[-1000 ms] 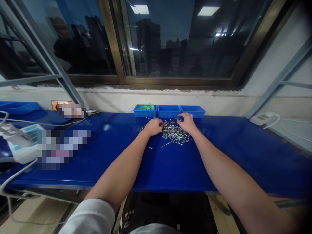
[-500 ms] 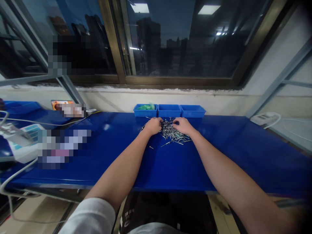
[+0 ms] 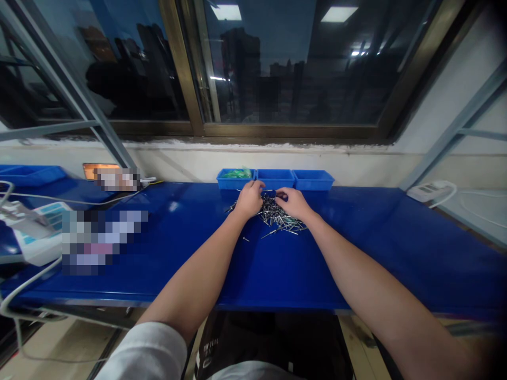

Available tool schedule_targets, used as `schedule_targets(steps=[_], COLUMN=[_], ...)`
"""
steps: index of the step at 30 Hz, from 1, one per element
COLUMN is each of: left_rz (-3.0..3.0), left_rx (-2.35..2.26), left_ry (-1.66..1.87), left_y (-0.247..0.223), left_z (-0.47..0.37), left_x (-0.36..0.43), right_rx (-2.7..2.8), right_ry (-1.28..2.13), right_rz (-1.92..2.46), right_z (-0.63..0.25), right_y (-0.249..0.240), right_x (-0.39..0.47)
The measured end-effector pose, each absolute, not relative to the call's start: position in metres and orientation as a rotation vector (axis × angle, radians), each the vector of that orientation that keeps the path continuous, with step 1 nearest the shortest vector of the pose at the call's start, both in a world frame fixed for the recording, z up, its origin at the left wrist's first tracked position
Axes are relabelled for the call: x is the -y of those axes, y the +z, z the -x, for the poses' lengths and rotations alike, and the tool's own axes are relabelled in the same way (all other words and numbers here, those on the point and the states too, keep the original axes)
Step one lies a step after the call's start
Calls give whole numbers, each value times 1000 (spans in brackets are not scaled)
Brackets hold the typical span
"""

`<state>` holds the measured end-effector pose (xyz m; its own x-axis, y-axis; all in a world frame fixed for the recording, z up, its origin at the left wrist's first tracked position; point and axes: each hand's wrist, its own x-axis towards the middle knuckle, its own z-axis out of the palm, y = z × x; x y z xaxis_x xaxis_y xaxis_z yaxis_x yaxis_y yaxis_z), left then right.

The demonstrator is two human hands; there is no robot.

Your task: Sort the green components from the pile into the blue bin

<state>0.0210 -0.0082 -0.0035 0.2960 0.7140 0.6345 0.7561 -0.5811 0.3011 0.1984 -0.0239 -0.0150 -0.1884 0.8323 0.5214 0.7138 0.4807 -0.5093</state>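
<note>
A loose pile of thin silvery blind rivets lies on the blue tabletop between my two hands. My left hand is over the pile's left side, its fingers raised and slightly apart in front of the middle blue bin. Nothing shows between them. At the right of the pile, my right hand has thumb and fingers curled together close above the rivets. What its fingertips hold, if anything, is too small to make out. One stray rivet lies nearer to me.
Beside the middle bin stand a left blue bin with green plastic in it and a right blue bin. A white scale and cables are at the left. A white power strip lies far right.
My left hand has risen from the pile toward the middle bin, its fingers loosening. My right hand has shifted slightly left and up.
</note>
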Motion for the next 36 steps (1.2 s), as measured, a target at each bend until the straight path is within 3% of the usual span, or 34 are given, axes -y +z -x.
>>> schedule_targets(steps=[13, 29, 36], left_rz=[2631, 2660, 2647], left_rx=[1318, 1417, 1397], left_ry=[-1468, -1256, -1183], left_y=[-2, -1, -6], left_z=[-27, -27, -25], left_x=[14, 16, 13], right_rx=[1846, 1521, 1365], right_ry=[213, 765, 646], right_rz=[1252, 1074, 1140], right_z=[-199, -201, -213], right_y=[-7, -10, -9], right_x=[27, 18, 12])
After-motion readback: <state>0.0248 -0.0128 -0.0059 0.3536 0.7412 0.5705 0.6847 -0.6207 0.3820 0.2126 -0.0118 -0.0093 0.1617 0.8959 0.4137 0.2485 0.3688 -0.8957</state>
